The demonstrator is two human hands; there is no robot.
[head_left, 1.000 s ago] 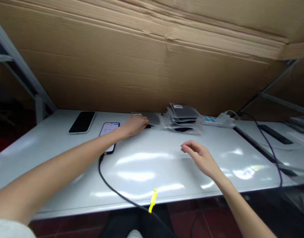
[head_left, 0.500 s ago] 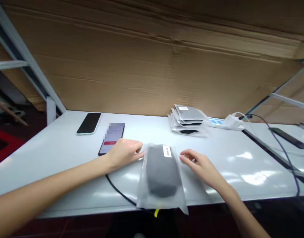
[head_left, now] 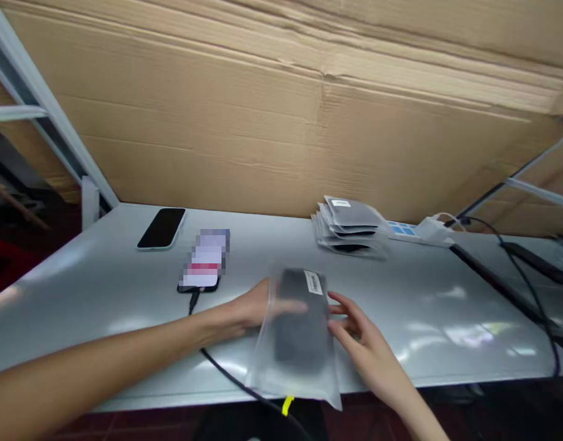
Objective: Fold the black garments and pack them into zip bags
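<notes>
A frosted plastic bag (head_left: 299,373) with a dark, flat, rounded slab inside lies near the table's front edge, its lower end reaching past that edge. A white label (head_left: 313,282) shows at its upper right. My left hand (head_left: 258,306), blurred by motion, is at the bag's left side with one finger stretched over its upper part; its other fingers are unclear. At the right edge is my right hand (head_left: 357,334), thumb and fingers apart and lightly bent, fingertips at the bag's side. Whether they touch it I cannot tell.
A lit phone (head_left: 203,260) with a black cable (head_left: 230,376) plugged in lies left of the bag. Behind it rests a dark-screened phone (head_left: 162,229). Several bagged items (head_left: 350,229) are stacked at the back, beside a white power strip (head_left: 403,228). A cardboard wall (head_left: 217,122) closes the back.
My left hand has moved right and towards me, away from the lit phone, and a finger now lies over the bag. My right hand has come closer to the bag's right edge.
</notes>
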